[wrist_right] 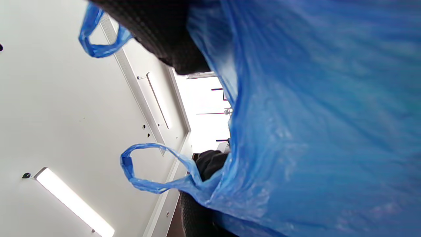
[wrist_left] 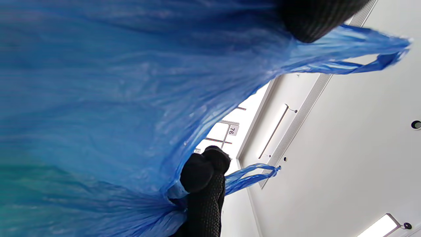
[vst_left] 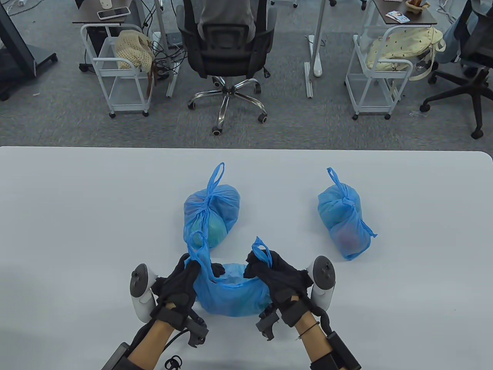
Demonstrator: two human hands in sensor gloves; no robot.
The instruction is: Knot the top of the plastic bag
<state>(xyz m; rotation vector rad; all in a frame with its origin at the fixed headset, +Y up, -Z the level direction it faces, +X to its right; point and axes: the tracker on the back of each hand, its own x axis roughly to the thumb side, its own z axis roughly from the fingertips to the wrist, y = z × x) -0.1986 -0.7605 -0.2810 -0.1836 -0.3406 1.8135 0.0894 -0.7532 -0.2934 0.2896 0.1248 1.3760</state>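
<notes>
A blue plastic bag with something inside lies at the table's front edge between my two hands. My left hand grips the bag's left handle, whose loop sticks up above the fingers. On the other side my right hand grips the right handle, with a short loop poking out. The two handles are held apart, uncrossed. In the left wrist view the bag fills the frame and the left handle passes under a fingertip. In the right wrist view the right handle juts past the glove.
Two more blue bags, tops tied in knots, lie on the white table: one just beyond the front bag, the other to the right. Past the table's far edge stand an office chair and white carts.
</notes>
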